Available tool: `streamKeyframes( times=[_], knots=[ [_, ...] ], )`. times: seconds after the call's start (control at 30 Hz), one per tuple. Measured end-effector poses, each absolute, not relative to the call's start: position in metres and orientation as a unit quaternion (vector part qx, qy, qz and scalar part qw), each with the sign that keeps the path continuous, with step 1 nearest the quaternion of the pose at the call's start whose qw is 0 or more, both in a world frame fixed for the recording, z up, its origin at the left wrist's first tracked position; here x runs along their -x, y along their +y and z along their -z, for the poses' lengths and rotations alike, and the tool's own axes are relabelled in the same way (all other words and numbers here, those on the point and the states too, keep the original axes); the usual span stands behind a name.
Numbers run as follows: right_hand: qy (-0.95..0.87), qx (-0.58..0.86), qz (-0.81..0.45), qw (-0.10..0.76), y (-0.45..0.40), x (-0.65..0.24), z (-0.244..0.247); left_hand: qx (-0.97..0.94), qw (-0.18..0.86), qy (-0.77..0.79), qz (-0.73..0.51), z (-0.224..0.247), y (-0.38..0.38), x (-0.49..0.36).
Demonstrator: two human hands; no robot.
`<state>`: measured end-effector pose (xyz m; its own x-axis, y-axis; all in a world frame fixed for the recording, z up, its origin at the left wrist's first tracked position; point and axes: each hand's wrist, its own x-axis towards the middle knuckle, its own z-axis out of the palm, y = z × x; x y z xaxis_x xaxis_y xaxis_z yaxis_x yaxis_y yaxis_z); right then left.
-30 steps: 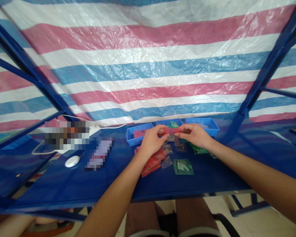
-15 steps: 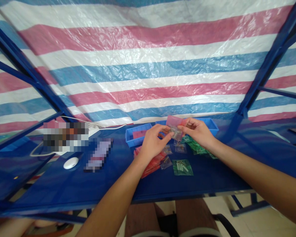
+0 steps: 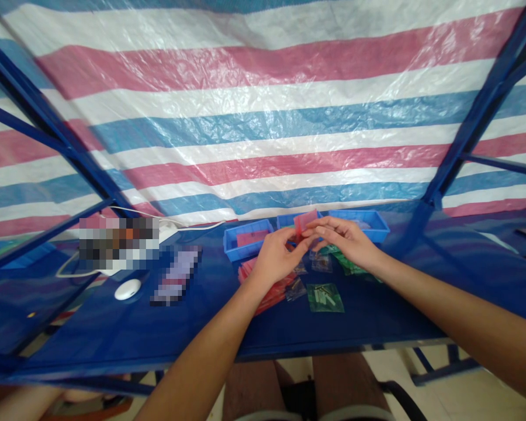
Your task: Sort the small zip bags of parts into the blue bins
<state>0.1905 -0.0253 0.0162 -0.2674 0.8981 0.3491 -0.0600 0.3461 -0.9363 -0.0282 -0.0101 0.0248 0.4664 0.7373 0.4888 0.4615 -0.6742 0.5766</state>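
Both hands meet over the back middle of the blue table around a pink plastic bag (image 3: 305, 220), whose upper part sticks up between the fingers. My left hand (image 3: 277, 255) pinches its lower left side with thumb and fingers. My right hand (image 3: 347, 241) is closed on the right side, its fingertips touching those of the left. The lower part of the bag is hidden by the fingers. Below the hands lie a pile of red bags (image 3: 263, 304), small clear bags (image 3: 321, 263), a pile of green bags (image 3: 351, 264) and one green bag with pale parts (image 3: 325, 297).
Blue trays (image 3: 234, 250) stand along the back edge, the left one with a pink piece (image 3: 252, 237) in it. On the left are a blurred-out phone (image 3: 177, 275), a white round case (image 3: 127, 289) and white cables (image 3: 197, 227). Blue frame posts (image 3: 469, 123) rise either side.
The clear bag of small parts seen against the pink bag is now hidden. The pink bag has turned narrower, and my right hand has shifted left, closer to my left fingers.
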Motion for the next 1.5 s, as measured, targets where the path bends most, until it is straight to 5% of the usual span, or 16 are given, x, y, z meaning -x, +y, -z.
streamKeyframes(
  times=[0.2, 0.43, 0.9, 1.2, 1.5],
  knots=[
    [-0.637, 0.325, -0.472, 0.515, -0.024, -0.189, -0.015, -0.843, 0.158, 0.362, -0.364, -0.028, -0.007, 0.031],
    [-0.610, 0.395, -0.333, 0.601, -0.011, -0.194, -0.004, -0.813, 0.210, 0.370, -0.397, -0.027, -0.001, 0.032],
    [-0.583, 0.360, -0.461, 0.563, -0.004, -0.195, 0.006, -0.748, 0.344, 0.340, -0.454, -0.011, 0.009, 0.030],
    [-0.555, 0.364, -0.402, 0.631, -0.002, -0.195, 0.004, -0.777, 0.187, 0.346, -0.491, -0.019, 0.001, 0.029],
    [-0.626, 0.303, -0.476, 0.538, -0.020, -0.187, -0.008, -0.831, 0.205, 0.311, -0.413, -0.024, -0.011, 0.024]
  ],
)
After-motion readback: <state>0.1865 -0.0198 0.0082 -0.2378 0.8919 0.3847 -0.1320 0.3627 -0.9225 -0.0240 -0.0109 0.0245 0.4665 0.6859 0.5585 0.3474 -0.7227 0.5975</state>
